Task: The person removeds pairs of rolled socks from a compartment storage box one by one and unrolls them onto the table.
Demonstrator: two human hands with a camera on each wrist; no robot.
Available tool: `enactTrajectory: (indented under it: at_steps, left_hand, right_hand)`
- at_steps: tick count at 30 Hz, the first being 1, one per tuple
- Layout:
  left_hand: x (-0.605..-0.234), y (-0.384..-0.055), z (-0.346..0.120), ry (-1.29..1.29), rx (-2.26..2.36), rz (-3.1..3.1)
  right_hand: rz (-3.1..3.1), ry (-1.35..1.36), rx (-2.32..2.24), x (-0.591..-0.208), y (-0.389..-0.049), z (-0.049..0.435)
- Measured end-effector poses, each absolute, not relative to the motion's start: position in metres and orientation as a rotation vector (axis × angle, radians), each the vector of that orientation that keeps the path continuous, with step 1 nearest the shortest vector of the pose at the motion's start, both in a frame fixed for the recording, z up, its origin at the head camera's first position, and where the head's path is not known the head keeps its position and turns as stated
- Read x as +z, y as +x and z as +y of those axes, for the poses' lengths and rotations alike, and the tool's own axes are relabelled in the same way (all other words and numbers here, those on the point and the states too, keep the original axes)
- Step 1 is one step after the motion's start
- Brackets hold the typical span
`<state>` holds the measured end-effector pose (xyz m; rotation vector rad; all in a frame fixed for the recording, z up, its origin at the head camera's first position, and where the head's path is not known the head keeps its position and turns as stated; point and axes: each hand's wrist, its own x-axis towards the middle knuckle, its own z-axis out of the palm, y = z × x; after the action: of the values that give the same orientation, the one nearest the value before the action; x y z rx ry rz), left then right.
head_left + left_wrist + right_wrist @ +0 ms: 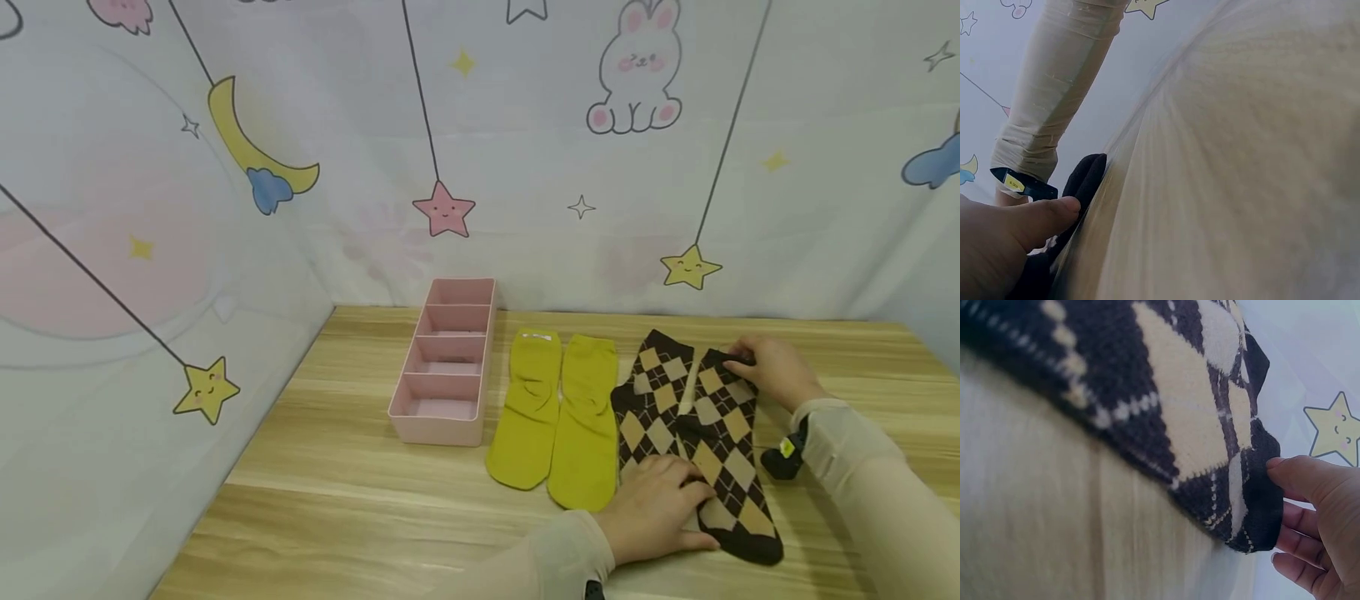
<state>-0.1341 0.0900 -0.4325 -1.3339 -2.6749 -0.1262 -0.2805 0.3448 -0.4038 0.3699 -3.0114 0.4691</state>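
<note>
A pair of argyle socks, dark brown with tan and grey diamonds, lies side by side on the table. The right hand pinches the dark cuff of the right argyle sock between thumb and fingers; the right wrist view shows that cuff close up, lifted at its edge. Lower down, the left hand rests across the foot part of the left argyle sock, covering its toe, with its fingertips on the right one. To the left lie two mustard yellow socks, flat and toes toward the person.
A pink box with several compartments in a row stands left of the yellow socks. The wooden table meets a white curtain printed with stars and a rabbit at its back edge.
</note>
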Motion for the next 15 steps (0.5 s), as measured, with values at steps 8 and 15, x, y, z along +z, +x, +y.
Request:
enactTrajectory:
  at_steps: [8, 15]
  left_hand:
    - [-0.4285, -0.1359, 0.0889, -1.313, -0.121, -2.671]
    - [-0.426, -0.1351, 0.085, -1.32, -0.099, -2.623]
  right_hand:
    - [-3.036, 0.352, 0.511, -0.3989, -0.2799, 0.3427]
    - [-3.025, 0.341, 0.528, -0.397, -0.2764, 0.3432]
